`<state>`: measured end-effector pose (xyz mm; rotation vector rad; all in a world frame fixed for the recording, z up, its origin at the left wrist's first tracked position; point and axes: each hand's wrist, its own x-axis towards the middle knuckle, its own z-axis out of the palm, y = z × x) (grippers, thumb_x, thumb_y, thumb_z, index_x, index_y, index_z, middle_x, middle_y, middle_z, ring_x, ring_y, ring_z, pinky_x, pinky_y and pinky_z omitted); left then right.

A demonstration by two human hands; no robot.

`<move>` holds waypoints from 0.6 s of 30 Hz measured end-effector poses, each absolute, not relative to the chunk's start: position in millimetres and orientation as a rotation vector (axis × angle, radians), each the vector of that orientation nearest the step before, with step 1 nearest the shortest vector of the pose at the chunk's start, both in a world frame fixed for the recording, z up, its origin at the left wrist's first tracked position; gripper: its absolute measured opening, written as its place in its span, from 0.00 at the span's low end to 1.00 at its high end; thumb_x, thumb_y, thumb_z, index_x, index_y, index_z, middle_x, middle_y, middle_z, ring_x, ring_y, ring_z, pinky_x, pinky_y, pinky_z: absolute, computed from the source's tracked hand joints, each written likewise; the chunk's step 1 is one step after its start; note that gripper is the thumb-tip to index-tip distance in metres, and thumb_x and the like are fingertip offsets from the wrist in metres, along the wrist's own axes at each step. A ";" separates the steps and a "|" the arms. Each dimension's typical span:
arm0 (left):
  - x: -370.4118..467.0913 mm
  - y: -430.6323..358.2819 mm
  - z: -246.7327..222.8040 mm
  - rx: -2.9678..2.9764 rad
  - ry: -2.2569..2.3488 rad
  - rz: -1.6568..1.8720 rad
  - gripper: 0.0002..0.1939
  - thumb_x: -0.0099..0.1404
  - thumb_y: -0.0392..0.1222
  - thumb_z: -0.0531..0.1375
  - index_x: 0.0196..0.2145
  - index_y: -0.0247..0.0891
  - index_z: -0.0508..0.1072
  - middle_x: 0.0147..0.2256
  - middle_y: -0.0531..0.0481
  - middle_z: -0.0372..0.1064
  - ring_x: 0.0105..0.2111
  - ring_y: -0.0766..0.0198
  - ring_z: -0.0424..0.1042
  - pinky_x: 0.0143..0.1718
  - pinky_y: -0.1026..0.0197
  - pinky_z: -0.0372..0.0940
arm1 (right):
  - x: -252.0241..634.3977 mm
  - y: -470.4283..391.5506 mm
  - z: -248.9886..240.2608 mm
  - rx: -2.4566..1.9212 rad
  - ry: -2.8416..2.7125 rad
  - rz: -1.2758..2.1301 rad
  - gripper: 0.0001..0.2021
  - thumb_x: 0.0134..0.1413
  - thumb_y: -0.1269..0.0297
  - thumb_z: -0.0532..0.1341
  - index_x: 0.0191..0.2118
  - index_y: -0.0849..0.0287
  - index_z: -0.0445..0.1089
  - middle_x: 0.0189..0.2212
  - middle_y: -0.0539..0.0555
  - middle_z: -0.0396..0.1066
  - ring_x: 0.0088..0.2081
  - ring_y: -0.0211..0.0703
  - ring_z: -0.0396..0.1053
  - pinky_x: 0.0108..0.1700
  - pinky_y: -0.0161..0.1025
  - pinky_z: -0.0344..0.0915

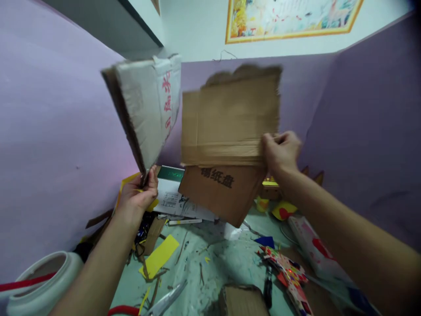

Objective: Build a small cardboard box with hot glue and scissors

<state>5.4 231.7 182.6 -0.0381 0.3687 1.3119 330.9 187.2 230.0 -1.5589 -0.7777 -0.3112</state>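
Note:
My left hand (140, 191) is closed around the lower corner of a white-faced piece of cardboard (141, 109) with red printed characters, held up on edge at the left. In my right hand (283, 151), a brown cardboard sheet (230, 118) is pinched at its lower right edge. Its top edge is torn and wavy. Below it hangs a darker brown flap (223, 191) with black printed characters; I cannot tell whether it is joined to the sheet. Both pieces are raised above the table, apart from each other.
Scissors (167, 300) with a red handle lie at the front, near a yellow strip (159, 256) and a small cardboard block (243, 300). A white jar (46, 281) stands at the left. Patterned paper (286, 272) and a white packet (312, 245) lie at the right. Purple walls (362, 109) enclose the table.

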 end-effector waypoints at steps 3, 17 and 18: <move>9.1 224.1 190.1 -0.035 0.306 1.261 0.14 0.64 0.28 0.48 0.43 0.28 0.70 0.28 0.40 0.74 0.25 0.63 0.77 0.22 0.70 0.73 | 327.8 222.5 198.1 -1.668 -0.813 -0.159 0.12 0.48 0.61 0.62 0.23 0.56 0.58 0.22 0.46 0.60 0.26 0.38 0.60 0.31 0.37 0.58; 41.2 180.4 228.4 0.023 0.045 1.088 0.07 0.67 0.35 0.51 0.41 0.32 0.66 0.25 0.46 0.73 0.19 0.65 0.75 0.18 0.72 0.72 | 311.7 257.2 97.0 -1.997 -1.021 0.346 0.15 0.59 0.61 0.57 0.51 0.59 0.65 0.51 0.58 0.65 0.47 0.46 0.67 0.47 0.48 0.67; 37.2 173.6 231.7 0.010 0.044 1.097 0.08 0.67 0.38 0.51 0.41 0.32 0.65 0.25 0.47 0.73 0.19 0.66 0.75 0.17 0.73 0.72 | 311.2 256.3 92.6 -2.004 -1.029 0.357 0.15 0.59 0.61 0.58 0.51 0.59 0.65 0.51 0.58 0.65 0.47 0.46 0.67 0.47 0.49 0.67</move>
